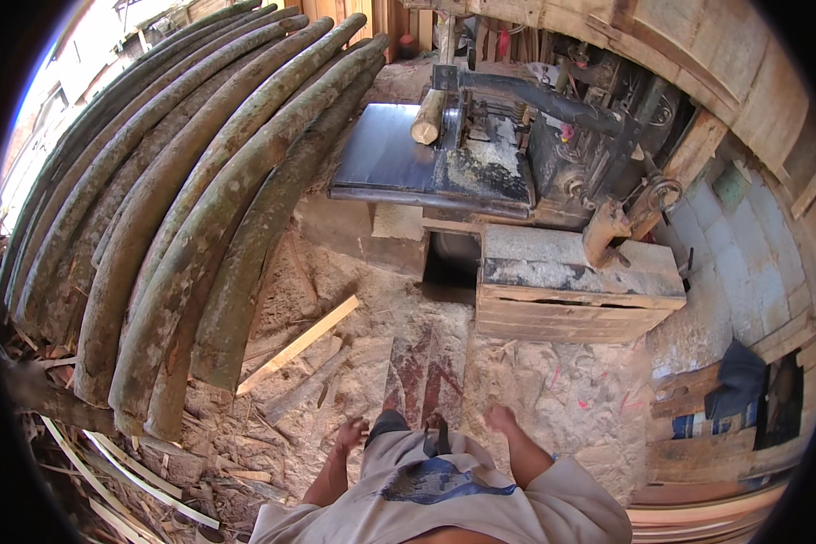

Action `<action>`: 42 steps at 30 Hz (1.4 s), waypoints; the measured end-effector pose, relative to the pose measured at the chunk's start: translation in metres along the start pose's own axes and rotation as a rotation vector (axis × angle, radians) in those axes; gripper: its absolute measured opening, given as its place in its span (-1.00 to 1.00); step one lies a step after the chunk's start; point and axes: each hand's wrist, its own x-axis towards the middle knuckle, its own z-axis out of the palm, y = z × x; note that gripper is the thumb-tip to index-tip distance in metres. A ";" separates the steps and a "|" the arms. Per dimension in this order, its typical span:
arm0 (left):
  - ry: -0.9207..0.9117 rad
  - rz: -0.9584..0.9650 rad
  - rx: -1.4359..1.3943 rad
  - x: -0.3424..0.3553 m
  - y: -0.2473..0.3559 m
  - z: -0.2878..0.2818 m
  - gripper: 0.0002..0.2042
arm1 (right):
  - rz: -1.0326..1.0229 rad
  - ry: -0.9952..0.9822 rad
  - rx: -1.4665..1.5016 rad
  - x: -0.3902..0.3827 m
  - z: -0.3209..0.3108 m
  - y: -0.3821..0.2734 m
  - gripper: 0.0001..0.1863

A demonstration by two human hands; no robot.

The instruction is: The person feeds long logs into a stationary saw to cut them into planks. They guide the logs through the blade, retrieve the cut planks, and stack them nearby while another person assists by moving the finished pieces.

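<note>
My left hand (350,435) hangs at my side with the fingers loosely curled, holding nothing. My right hand (500,418) also hangs free, fingers bent, above the sawdust floor. Both are apart from any object. Between them a reddish wooden plank (426,372) lies on the ground, running toward the saw. Ahead stands a band saw machine (553,136) with a dark metal table (399,159), and a short round log (428,118) rests on that table by the blade.
A stack of long, bark-covered logs (181,208) fills the left side. A wooden block base (562,299) sits under the saw. Loose slats (299,343) and offcuts litter the sawdust floor (562,390). Wooden planks and a block wall (743,245) stand at right.
</note>
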 end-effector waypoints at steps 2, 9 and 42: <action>0.178 0.111 0.187 0.004 -0.042 0.005 -0.48 | -0.140 0.206 0.200 0.027 -0.105 -0.102 -0.55; 0.108 0.105 0.443 0.048 0.014 -0.010 -0.48 | -0.256 0.388 1.020 0.125 -0.197 -0.166 -0.71; 0.071 0.109 -0.021 0.250 0.367 -0.012 -0.49 | -0.509 1.889 -0.247 0.219 -0.637 -0.464 -0.77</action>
